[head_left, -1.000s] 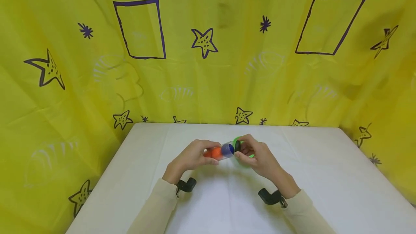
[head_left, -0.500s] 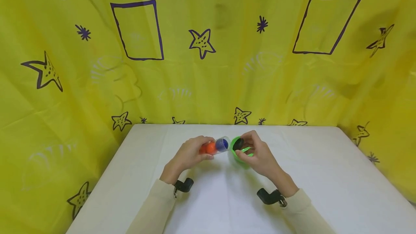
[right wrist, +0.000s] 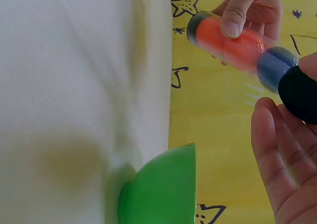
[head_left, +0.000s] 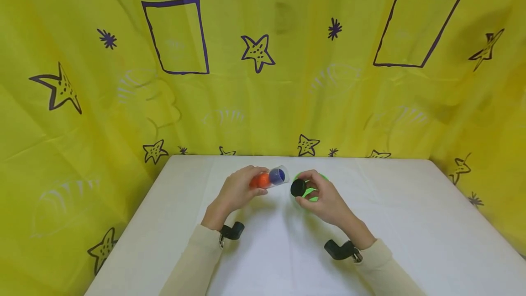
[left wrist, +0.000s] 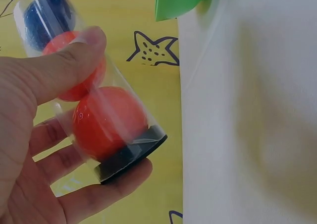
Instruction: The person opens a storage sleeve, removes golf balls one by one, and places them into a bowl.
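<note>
Head view: left of centre, low in the frame, left hand (head_left: 236, 191), fingers and thumb curled round tube (head_left: 270, 178); tube clear, held above table (head_left: 427, 223), tilted, uncapped end to the right and slightly higher; blue ball (head_left: 277, 177) inside, nearest that end; two orange balls (left wrist: 111, 117) inside, farther left, partly covered by fingers; just right of centre, right hand (head_left: 326, 198), black cap (head_left: 298, 187) pinched between thumb and finger; cap near the tube's uncapped end, with a visible gap between; green bowl (right wrist: 161, 189) behind right hand, partly hidden by it; table white, across lower half of frame; yellow cloth (head_left: 287, 99) with dark stars and two four-sided outlines, across upper half; pale sleeves (head_left: 195, 259) at lower left and lower right, black mounts (head_left: 233, 230) at both wrists.

Left wrist view: tube at upper left, slanting down to the right; thumb across upper orange ball, other fingers on the far side; black base (left wrist: 131, 157) at lower end, one fingertip close beneath; bowl edge at top of frame.

Right wrist view: cap at right edge, thumb against it, other fingers extended below; tube at upper right, in left hand; bowl at bottom centre.
</note>
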A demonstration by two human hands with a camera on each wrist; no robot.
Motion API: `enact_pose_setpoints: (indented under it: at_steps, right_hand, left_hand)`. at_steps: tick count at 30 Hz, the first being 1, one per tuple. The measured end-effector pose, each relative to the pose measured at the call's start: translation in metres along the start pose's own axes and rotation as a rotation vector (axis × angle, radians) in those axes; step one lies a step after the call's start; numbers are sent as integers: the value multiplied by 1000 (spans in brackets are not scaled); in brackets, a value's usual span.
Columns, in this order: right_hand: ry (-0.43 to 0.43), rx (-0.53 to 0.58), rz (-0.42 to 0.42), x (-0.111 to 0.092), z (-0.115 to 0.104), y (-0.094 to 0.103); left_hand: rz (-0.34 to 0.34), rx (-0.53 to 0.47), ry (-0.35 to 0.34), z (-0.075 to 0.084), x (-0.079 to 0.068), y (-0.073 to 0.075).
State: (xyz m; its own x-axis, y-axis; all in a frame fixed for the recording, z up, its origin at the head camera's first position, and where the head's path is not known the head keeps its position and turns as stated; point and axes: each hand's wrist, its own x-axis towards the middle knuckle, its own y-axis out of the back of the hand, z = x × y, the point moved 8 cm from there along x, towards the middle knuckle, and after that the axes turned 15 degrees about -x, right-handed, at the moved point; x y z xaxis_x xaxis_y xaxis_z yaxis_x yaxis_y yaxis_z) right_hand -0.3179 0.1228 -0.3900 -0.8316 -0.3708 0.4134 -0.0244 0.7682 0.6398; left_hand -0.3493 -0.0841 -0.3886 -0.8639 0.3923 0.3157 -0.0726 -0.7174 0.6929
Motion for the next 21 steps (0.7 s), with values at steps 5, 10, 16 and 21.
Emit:
enact_pose_setpoints:
  at_steps: [5,10,16,21]
  right_hand:
    - [11,40,-2,0,0,-4]
    - [-17,27,-32,0,3,-11]
    - [-67,-5,-96,-2,4,-21]
    - [-87,-35,-139,-4,5,-29]
  left_hand:
    - [22,44,-11,-2,0,6]
    - [56,73,-38,0,-1,11]
    - [93,77,-43,1,-2,16]
    - [89,72,-23,0,-3,16]
